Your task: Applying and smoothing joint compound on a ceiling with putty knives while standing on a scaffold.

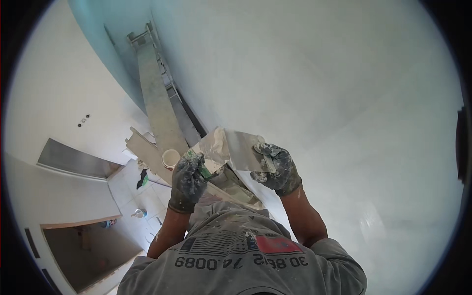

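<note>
My left hand (187, 181), in a dark glove smeared with white, is closed around the green handle of a wide putty knife (213, 143). Whitish putty lies across that blade. In a similar glove, my right hand (280, 171) grips the pale handle of a second wide metal putty knife (242, 149). Its grey blade looks mostly bare. The two blades meet or overlap edge to edge in front of my chest; whether they touch cannot be told exactly. Both handles are partly hidden by my fingers.
A long plank (156, 88) runs ahead beside a metal ladder-like frame (167, 81). A white bucket (170, 158) stands left of my left hand. A large pale wall (354, 98) fills the right side. Below left are a tiled floor (153, 197) and a dark doorway (88, 253).
</note>
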The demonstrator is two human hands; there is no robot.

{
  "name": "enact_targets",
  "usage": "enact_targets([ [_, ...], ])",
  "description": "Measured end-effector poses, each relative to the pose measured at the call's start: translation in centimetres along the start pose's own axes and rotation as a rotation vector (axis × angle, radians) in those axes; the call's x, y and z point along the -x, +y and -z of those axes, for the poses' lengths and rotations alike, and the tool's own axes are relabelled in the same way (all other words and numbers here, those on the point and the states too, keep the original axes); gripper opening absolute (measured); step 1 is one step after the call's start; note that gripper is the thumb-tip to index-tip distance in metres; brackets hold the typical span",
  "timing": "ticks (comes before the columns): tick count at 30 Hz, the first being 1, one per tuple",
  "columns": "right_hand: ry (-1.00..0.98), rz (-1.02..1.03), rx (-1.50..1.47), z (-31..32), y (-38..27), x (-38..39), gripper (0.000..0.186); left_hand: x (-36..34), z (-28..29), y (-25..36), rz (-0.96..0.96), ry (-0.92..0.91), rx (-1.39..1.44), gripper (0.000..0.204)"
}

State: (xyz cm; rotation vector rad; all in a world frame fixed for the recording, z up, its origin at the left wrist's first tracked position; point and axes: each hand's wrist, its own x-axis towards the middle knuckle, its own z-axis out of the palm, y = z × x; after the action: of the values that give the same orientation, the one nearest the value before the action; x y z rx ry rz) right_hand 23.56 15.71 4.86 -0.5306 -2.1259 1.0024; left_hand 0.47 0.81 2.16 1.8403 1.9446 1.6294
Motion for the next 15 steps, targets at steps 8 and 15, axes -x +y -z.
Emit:
enact_targets([
  [8,0.414,-0.855,-1.457,-2.2,-4.4,0.4,0.02,-1.5,3.0,1.6,0.181,-0.308,0.411,0.024],
  [15,1.034,-0.708,-1.256,-4.6,-6.3,6.9,0.026,-4.2,3.6,3.6,0.54,-0.283,0.954,0.032],
])
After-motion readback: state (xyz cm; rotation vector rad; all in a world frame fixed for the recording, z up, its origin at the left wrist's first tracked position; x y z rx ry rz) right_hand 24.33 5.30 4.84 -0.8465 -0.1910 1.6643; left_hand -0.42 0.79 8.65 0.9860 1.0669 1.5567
